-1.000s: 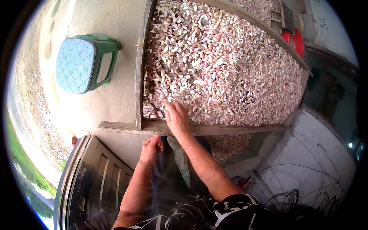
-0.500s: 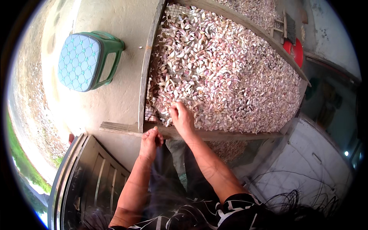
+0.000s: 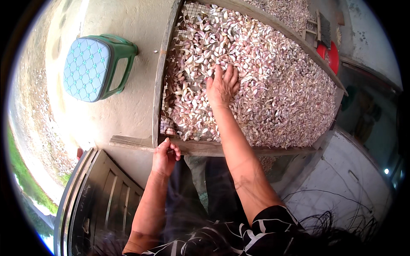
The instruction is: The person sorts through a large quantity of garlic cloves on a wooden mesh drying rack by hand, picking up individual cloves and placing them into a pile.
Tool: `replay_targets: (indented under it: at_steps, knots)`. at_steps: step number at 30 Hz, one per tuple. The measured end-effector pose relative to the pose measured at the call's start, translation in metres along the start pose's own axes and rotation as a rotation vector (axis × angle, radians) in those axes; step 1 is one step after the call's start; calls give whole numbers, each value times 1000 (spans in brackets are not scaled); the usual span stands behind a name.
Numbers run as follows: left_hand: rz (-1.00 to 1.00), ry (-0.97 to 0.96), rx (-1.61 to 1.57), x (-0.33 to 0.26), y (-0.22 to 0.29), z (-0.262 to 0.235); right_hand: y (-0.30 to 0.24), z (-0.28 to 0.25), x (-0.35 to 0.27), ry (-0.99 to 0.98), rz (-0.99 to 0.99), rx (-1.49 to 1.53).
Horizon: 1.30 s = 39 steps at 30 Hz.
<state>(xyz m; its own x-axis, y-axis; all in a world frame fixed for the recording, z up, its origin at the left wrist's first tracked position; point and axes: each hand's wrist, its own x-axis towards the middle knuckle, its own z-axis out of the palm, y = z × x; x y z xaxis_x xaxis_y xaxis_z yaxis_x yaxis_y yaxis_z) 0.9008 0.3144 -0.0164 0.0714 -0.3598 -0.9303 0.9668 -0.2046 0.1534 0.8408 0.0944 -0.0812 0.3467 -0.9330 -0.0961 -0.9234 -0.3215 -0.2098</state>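
Note:
A thick layer of garlic cloves (image 3: 273, 89), pinkish white, covers a wood-framed wire-mesh tray (image 3: 164, 72). My right hand (image 3: 222, 87) lies over the cloves left of the tray's middle. Its fingers are spread and reach away from me, touching the cloves. Just at the near left corner of the tray, by the near wooden rail (image 3: 200, 147), my left hand (image 3: 165, 154) is held with curled fingers and the thumb up. Whatever it may hold is hidden. Bare mesh shows along the tray's left side.
A green plastic stool (image 3: 89, 68) with a pale blue quilted top stands left on the concrete floor. A dark panelled door (image 3: 104, 194) is at lower left. Beyond the tray lie more garlic cloves (image 3: 282, 13), a red basin (image 3: 332, 57) and a brush-like tool (image 3: 323, 32).
My right hand has moved away from the near left corner, farther over the cloves, and its fingers have opened from a pinch. The left hand has shifted slightly, fingers still curled.

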Motion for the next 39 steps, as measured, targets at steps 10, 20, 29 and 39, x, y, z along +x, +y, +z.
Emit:
replay_targets:
  at_steps: [10, 20, 29, 39]
  knots:
    - [13, 77, 41, -10, -6, -16, -12, -5, -106, -266, -368, 464]
    - [21, 77, 102, -9, -3, -15, 59, -19, -44, -14, 133, -11]
    - [18, 90, 136, -8, -3, -19, 8, -24, -99, -164, -203, 250]
    - [52, 59, 131, -7, -3, -17, 22, -6, -19, -217, -105, 22]
